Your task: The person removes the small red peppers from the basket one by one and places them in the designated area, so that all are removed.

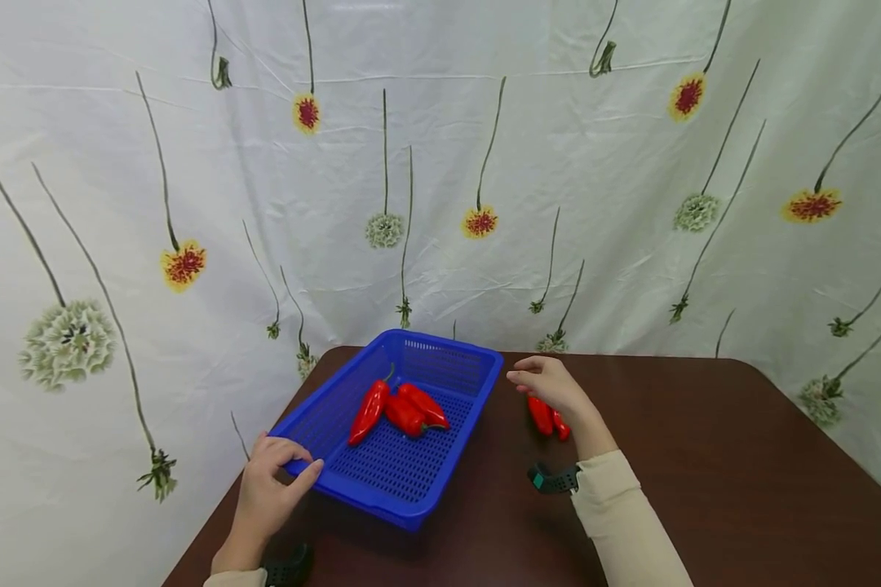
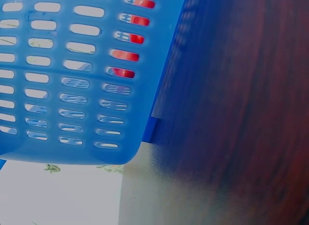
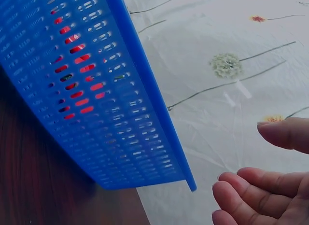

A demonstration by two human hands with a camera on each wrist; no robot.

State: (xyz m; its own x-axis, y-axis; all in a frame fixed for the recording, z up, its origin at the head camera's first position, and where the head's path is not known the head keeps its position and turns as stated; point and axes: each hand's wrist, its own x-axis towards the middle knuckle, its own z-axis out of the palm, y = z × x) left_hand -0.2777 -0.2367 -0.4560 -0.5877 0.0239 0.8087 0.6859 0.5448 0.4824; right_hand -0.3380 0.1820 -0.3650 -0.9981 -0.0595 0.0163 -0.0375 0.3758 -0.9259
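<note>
left hand (image 1: 270, 481) is gripping a blue perforated basket (image 1: 404, 512) by its near-left corner; right hand (image 1: 552, 383), thumb and fingers loosely parted, is hovering just beside the basket's right rim. three red pointed peppers (image 1: 370, 412) are lying inside; other red peppers (image 1: 539, 416), partly hidden by that hand, are resting on the brown table (image 1: 705, 473).

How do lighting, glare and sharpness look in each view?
Head: small glints on the red peppers, light fairly even. Left wrist: floral cloth nearly blown out, table hazy, bluish cast beside the blue basket. Right wrist: pale glare streaks on the floral cloth, table dark.
</note>
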